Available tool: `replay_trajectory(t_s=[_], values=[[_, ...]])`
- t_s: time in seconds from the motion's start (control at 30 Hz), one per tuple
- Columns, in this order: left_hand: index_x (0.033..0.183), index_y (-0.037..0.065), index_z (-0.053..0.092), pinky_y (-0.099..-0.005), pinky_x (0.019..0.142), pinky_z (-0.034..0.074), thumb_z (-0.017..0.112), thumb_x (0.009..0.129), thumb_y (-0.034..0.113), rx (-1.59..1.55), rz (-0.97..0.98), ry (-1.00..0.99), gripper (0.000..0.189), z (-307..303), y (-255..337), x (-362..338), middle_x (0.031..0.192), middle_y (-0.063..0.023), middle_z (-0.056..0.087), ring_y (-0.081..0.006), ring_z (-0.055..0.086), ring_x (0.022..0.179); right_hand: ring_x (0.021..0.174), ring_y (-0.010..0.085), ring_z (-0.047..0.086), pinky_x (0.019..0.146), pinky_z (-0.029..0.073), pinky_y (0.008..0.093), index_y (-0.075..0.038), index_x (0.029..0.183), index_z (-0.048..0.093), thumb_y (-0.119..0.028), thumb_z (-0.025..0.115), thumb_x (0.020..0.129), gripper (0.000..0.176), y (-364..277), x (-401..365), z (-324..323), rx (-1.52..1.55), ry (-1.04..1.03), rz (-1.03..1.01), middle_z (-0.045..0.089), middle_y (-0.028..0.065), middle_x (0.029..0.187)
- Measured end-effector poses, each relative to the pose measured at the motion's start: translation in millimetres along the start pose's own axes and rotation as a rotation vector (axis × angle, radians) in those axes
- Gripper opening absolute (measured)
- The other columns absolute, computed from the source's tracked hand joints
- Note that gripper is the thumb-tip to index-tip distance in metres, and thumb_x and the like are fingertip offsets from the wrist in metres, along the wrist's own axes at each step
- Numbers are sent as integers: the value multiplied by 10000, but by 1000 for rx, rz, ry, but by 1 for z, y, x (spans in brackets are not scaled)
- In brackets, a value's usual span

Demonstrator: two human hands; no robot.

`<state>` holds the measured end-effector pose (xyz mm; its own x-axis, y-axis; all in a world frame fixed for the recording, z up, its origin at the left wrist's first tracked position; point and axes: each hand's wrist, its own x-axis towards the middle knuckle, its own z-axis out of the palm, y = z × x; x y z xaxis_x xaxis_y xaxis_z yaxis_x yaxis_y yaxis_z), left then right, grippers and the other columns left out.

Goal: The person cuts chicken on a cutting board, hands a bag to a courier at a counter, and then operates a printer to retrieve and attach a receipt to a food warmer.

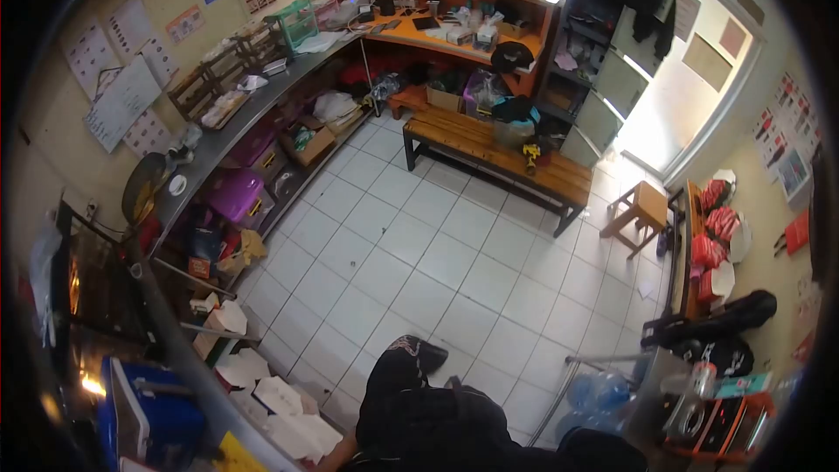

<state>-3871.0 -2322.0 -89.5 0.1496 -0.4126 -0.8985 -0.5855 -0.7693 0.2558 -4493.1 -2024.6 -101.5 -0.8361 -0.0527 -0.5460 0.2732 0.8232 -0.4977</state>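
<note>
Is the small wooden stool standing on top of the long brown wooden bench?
No, the small wooden stool stands on the white tiled floor, beside the long brown wooden bench.

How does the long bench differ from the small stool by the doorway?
Size: the bench is long; the stool has a short, squarish seat.
Legs: the bench's are dark, the stool's light brown.
Load: the bench carries piled items, including a yellow one; none show on the stool.
Shared: brown tops, both standing on the tiled floor.
</note>
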Motion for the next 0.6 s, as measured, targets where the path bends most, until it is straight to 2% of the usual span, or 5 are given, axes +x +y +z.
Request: replay_trajectory(t_s=[0.23,0.37,0.43,0.5,0.6], values=[[1044,33,713,-515,960,477,547,895,436,438,275,-5,461,-8,230,118,1093,-218,711,-365,671,1066,1004,366,670,805,522,474,67,1104,631,-334,663,887,457,-181,82,85,-113,78,63,687,266,1025],[1082,90,729,-513,916,506,630,874,365,1055,329,-307,359,-34,479,193,1092,-184,722,-356,684,1051,1020,371,666,817,519,473,71,1110,629,-346,671,886,475,-280,98,183,-147,-42,-6,688,269,1034],[1086,111,741,-515,939,503,715,769,555,1597,560,-349,546,-47,649,110,1223,-150,686,-383,654,1117,1028,374,664,823,517,473,73,1112,629,-353,675,886,484,-335,101,244,-125,-91,-35,689,271,1039],[1239,115,677,-462,1043,460,736,708,633,1354,840,-382,744,-51,718,216,1302,-193,630,-374,574,1242,1036,377,663,829,515,472,75,1115,628,-359,679,885,494,-399,106,301,-76,-76,-67,689,272,1043],[1191,68,669,-437,1033,461,702,867,425,694,1160,-75,483,-52,927,102,1252,-196,653,-378,601,1183,1049,381,660,838,513,472,77,1119,627,-369,686,885,507,-445,152,391,-11,120,-166,690,275,1050]])
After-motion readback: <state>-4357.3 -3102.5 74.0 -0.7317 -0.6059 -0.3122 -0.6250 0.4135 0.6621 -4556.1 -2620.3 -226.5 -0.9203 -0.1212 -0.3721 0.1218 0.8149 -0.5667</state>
